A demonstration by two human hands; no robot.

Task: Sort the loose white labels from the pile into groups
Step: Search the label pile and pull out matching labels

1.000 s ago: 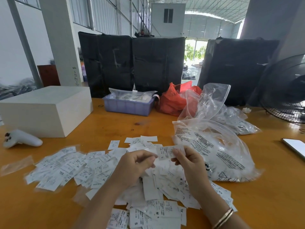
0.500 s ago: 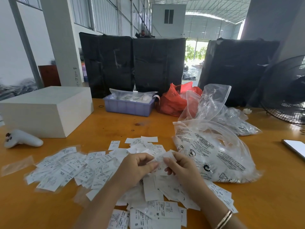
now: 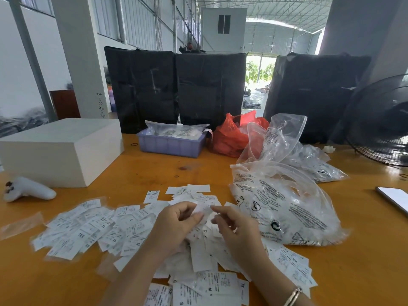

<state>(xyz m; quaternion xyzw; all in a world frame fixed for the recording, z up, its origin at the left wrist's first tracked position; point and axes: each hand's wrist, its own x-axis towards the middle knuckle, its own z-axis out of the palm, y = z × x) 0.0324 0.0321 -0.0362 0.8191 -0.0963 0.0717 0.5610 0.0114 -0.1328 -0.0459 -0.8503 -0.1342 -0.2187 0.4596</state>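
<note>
Orange-brown wood, smooth and faintly glossy, makes up the counter (image 3: 136, 173). Across its near half lies a loose pile of white labels (image 3: 95, 226): thin, flat rectangles of soft woven or papery stuff, printed in small black text with size letters such as S, M, XL. They overlap at all angles, spreading left of the hands and under the forearms, with a smaller scatter just beyond the fingers.

Both hands hover over the middle of the pile, close together. The left hand (image 3: 176, 226) has its fingers curled, thumb and fingertips pinching a small white label (image 3: 204, 209) that looks crumpled and blurred. The right hand (image 3: 234, 228) has its fingers bent too, its fingertips near the same label; whether it grips the label cannot be told. A thin metallic bracelet (image 3: 292, 295) circles the right wrist.

Just right of the hands sits a puffy clear plastic bag (image 3: 284, 208), crinkled and shiny, printed with black warning text. More clear bags (image 3: 309, 160) lie behind it, beside a creased red plastic bag (image 3: 229, 138). A lilac ribbed plastic tray (image 3: 170, 146) stands at the far middle. A matte white rectangular block (image 3: 64, 151) sits at the left, with a rounded white controller (image 3: 28, 191) near it. A phone (image 3: 395, 198) lies at the right edge, and a black wire fan (image 3: 382, 122) stands behind it.
</note>
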